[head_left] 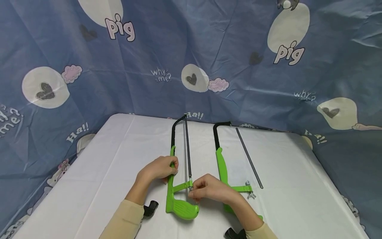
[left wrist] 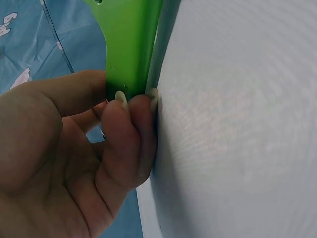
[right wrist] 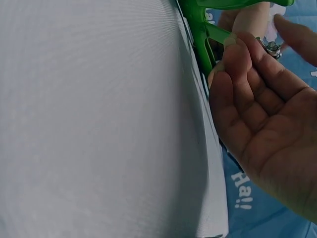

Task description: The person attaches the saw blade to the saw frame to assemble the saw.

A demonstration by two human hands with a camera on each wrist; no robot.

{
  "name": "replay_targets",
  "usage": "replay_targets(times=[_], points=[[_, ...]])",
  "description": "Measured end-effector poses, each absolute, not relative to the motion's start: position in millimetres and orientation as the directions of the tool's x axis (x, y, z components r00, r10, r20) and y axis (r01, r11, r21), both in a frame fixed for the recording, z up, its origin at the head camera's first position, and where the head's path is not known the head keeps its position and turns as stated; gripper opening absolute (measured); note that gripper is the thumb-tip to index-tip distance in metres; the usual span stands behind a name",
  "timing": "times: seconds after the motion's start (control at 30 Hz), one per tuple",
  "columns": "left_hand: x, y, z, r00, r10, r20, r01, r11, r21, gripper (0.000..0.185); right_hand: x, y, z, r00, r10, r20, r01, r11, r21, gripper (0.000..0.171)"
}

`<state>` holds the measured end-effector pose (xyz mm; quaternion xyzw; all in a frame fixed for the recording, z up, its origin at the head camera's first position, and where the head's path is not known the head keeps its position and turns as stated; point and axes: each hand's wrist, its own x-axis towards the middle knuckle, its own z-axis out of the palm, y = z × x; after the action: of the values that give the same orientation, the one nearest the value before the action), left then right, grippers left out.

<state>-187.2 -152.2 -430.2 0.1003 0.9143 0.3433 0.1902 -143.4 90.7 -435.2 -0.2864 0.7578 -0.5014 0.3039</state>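
Left hand [head_left: 159, 168] gripped the green frame of the near saw [head_left: 176, 196], fingers [left wrist: 130, 129] curled tight round its edge, thumb on the opposite face. Right hand [head_left: 209, 190] sat at the blade's [head_left: 187, 146] lower end; fingertips [right wrist: 237, 52] narrowly parted, pinching the small nut [right wrist: 272, 47] there. Saw lay flat on the white table [head_left: 104, 172], handle below both hands. Second saw [head_left: 224, 166] and a loose blade [head_left: 249, 158] lay just beyond the right hand.

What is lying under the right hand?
Under the right hand lies the blade's lower end and a small metal nut; the fingers cover the rest of that joint.
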Motion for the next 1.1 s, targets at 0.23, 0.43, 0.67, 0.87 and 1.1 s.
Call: replay_targets(times=[0.23,0.43,0.67,0.87,1.1], points=[[-186.4,-151.7,-430.8,-0.910,0.312,-0.272,0.056,0.743,0.667,0.007,-141.8,89.1,-435.9,-0.699,-0.687,-0.201,-0.081,0.356,-0.931,0.042],[-188.3,-151.3,-431.9,-0.913,0.310,-0.265,0.061,0.747,0.662,0.007,-141.5,88.9,-436.1,-0.708,-0.678,-0.197,-0.058,0.334,-0.941,0.040],[-186.5,-151.1,-431.0,-0.911,0.315,-0.265,0.067,0.749,0.659,0.006,-143.3,90.0,-437.2,-0.669,-0.718,-0.194,-0.018,0.276,-0.961,0.038],[-186.6,-151.8,-431.7,-0.913,0.306,-0.270,0.055,0.747,0.662,0.007,-145.6,91.2,-438.0,-0.630,-0.753,-0.192,0.002,0.246,-0.969,0.035],[-186.6,-152.0,-431.2,-0.915,0.306,-0.263,0.056,0.742,0.668,0.006,-147.2,93.7,-438.0,-0.587,-0.791,-0.174,0.015,0.204,-0.979,0.037]])
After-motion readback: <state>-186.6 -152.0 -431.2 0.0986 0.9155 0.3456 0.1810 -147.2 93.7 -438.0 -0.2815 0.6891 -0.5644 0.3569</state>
